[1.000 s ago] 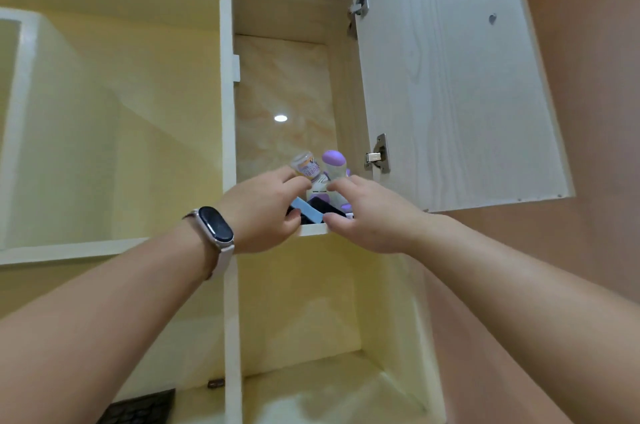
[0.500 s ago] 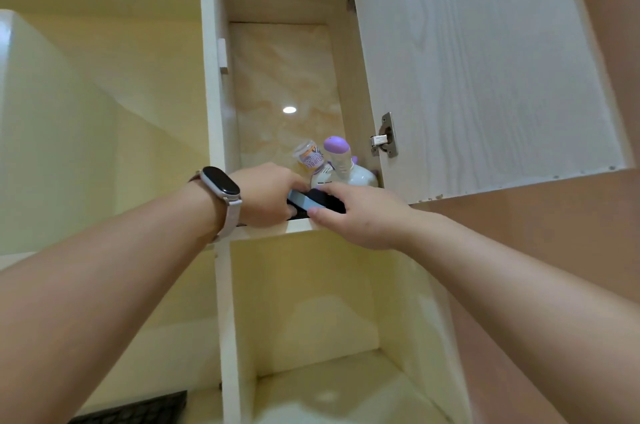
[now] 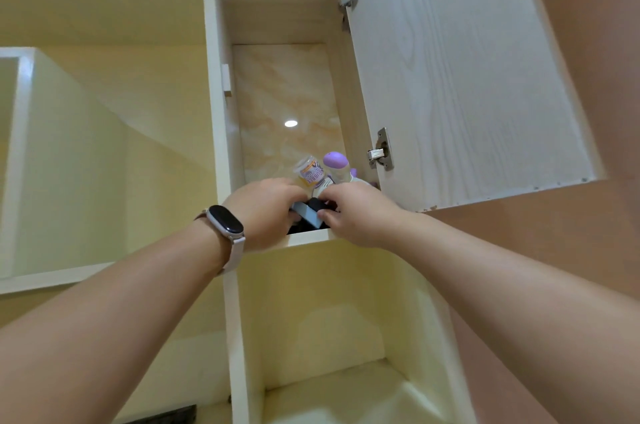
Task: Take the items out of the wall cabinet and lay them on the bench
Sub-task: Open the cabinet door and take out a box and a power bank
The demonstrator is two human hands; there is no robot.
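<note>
Both my hands reach up to the front edge of the wall cabinet shelf (image 3: 308, 237). My left hand (image 3: 265, 210), with a watch on its wrist, and my right hand (image 3: 356, 212) close from either side on a flat blue and black item (image 3: 309, 211) at the shelf edge. Behind them stand a tilted small bottle with an orange and purple label (image 3: 309, 174) and a white bottle with a purple cap (image 3: 336, 164). What lies under my hands on the shelf is hidden.
The cabinet door (image 3: 460, 77) hangs open to the right, its lower edge just right of my right hand. Below the shelf is an open cream niche (image 3: 329, 319). A dark keyboard (image 3: 162, 416) shows at the bottom left.
My hands have drawn closer together around the blue and black item, and the view has tilted slightly upward. The bottles behind have not moved.
</note>
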